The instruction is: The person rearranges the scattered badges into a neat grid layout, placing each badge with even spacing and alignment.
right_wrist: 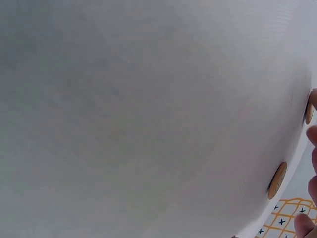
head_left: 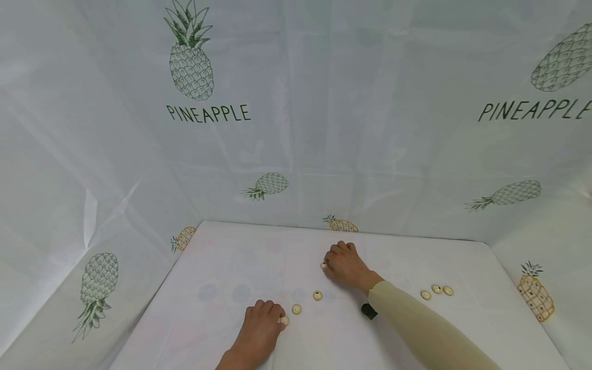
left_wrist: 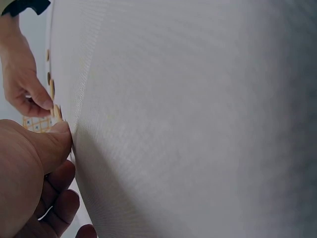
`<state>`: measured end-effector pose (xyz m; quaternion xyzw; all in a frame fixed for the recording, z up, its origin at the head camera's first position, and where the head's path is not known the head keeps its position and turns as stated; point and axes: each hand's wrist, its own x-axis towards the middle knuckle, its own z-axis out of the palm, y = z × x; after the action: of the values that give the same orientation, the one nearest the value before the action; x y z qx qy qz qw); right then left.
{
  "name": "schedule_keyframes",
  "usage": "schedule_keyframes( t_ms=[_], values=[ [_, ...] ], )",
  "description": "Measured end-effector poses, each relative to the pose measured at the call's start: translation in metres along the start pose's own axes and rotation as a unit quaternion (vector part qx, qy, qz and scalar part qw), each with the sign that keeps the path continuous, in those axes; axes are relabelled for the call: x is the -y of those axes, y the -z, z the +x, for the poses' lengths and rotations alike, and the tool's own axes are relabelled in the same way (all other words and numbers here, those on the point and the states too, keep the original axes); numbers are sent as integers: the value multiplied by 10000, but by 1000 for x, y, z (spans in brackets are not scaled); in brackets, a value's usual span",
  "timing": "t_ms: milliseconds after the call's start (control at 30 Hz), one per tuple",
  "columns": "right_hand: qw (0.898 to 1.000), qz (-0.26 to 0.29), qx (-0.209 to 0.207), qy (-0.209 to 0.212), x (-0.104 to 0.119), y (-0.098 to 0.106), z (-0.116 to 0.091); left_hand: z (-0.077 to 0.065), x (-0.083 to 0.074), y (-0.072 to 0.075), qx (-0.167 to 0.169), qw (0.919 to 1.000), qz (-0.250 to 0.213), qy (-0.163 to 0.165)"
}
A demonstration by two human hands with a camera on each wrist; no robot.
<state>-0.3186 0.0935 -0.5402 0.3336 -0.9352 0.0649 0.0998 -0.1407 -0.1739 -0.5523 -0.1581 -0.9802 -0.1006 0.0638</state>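
Observation:
My left hand (head_left: 260, 329) is low on the table, its thumb and fingers pinching a round, pale wooden button (head_left: 284, 320). In the left wrist view the left thumb (left_wrist: 57, 139) presses against that button's edge. Farther back, my right hand (head_left: 347, 266) has curled fingers and grips another wooden button (head_left: 323, 265) at its left side; part of this button is hidden by the fingers. Between the hands lie two more buttons, one (head_left: 296, 309) close to the left hand and one (head_left: 317, 295) nearer the right. The right wrist view shows fingertips (right_wrist: 313, 134) at its right edge.
Three loose buttons (head_left: 437, 289) lie close together on the right part of the white-covered table (head_left: 222, 267). White sheets printed with pineapples (head_left: 191, 72) hang around the back and sides. A black device (head_left: 369, 311) sits beneath the right wrist.

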Motion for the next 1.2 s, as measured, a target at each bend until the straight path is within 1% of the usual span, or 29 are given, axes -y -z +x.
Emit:
schedule_keyframes(
  t_ms=[133, 400, 667, 933, 1067, 1200],
  values=[
    [9998, -162, -63, 4, -1, 1, -3, 0, 0, 0, 27, 10000, -30, 3],
    [9982, -454, -402, 0, -3, 5, -11, -2, 0, 0, 71, 9999, -111, 23],
    [9951, -683, -714, 26, -9, 15, -29, -1, 1, 0, -17, 10000, 40, -13],
    [9942, -769, -750, -101, -22, 33, -62, 0, -2, 1, -182, 9995, 246, -90],
    [9925, -782, -920, -193, -33, 41, -84, 0, -5, 3, -257, 9985, 438, -179],
    [9901, -798, -1126, -269, -47, 45, -107, -1, -7, 4, -261, 9983, 480, -215]
  ],
)
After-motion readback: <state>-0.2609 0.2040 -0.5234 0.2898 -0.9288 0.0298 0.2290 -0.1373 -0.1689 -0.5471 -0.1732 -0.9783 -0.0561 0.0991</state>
